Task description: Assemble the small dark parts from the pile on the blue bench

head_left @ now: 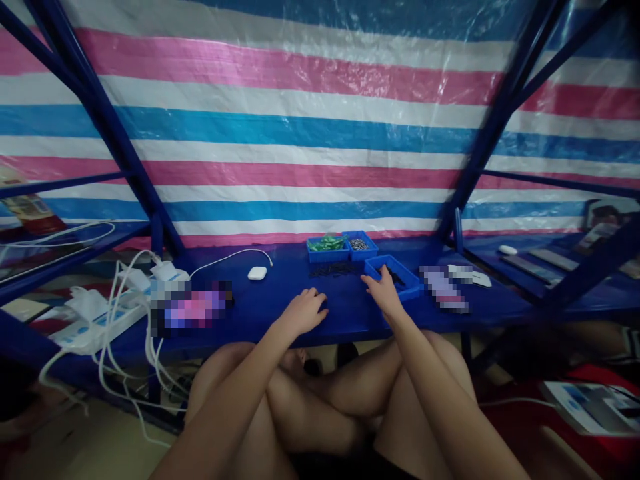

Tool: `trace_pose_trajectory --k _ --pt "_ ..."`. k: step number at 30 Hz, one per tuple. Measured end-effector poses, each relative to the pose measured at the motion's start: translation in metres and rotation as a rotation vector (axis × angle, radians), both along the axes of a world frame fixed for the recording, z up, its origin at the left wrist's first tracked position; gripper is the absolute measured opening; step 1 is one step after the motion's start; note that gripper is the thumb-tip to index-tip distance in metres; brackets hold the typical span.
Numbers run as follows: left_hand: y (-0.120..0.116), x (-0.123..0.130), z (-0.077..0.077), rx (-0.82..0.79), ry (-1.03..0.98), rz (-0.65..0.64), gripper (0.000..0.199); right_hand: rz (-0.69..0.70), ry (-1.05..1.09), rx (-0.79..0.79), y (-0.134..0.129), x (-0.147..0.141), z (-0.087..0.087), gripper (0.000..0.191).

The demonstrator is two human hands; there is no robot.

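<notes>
My left hand point(304, 311) rests low over the blue table point(280, 300), its fingers loosely bent and apart, with nothing visible in it. At the left corner of a blue tray point(411, 279) is my right hand point(384, 292), thumb and fingers spread. Dark thin pieces point(395, 275) lie in that tray, partly hidden by the right hand. Beyond my hands, a scatter of small black pieces point(334, 269) lies on the tabletop. Behind these stand two more blue trays: one holds green pieces point(327, 243), the other small silvery pieces point(358, 245).
A white rounded case point(257, 273) and a blurred-out phone point(195, 309) lie to the left, near a power strip point(103, 320) with tangled white cables. Right of the trays is another phone point(444, 289). Blue metal posts point(483, 147) frame a striped plastic sheet point(310, 133).
</notes>
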State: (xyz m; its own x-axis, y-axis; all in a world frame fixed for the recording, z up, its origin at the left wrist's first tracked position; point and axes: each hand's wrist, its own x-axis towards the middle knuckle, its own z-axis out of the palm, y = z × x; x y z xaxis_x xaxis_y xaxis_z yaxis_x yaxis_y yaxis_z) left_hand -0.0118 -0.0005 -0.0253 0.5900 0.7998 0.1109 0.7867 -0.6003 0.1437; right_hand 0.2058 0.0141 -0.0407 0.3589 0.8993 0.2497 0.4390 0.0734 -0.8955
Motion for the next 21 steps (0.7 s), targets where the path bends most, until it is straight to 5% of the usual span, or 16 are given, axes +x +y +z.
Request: trace_pose_trajectory --k 5,9,12,15,21 --pt "-0.002 0.002 0.000 0.018 0.013 0.014 0.035 0.047 0.124 0.170 -0.012 -0.015 0.016 0.065" --pt "-0.003 0.002 0.002 0.012 0.016 0.005 0.035 0.085 -0.051 0.511 -0.031 -0.033 0.029 0.037" --pt "-0.004 0.003 0.003 0.006 0.027 0.013 0.034 0.124 -0.255 0.608 -0.032 -0.043 0.030 0.027" --pt "-0.004 0.003 0.002 0.038 0.032 0.012 0.033 0.181 -0.534 0.455 -0.015 -0.047 0.025 0.023" --pt "-0.005 0.003 0.002 0.040 0.045 0.016 0.032 0.212 -1.065 -0.124 0.028 -0.041 0.012 0.030"
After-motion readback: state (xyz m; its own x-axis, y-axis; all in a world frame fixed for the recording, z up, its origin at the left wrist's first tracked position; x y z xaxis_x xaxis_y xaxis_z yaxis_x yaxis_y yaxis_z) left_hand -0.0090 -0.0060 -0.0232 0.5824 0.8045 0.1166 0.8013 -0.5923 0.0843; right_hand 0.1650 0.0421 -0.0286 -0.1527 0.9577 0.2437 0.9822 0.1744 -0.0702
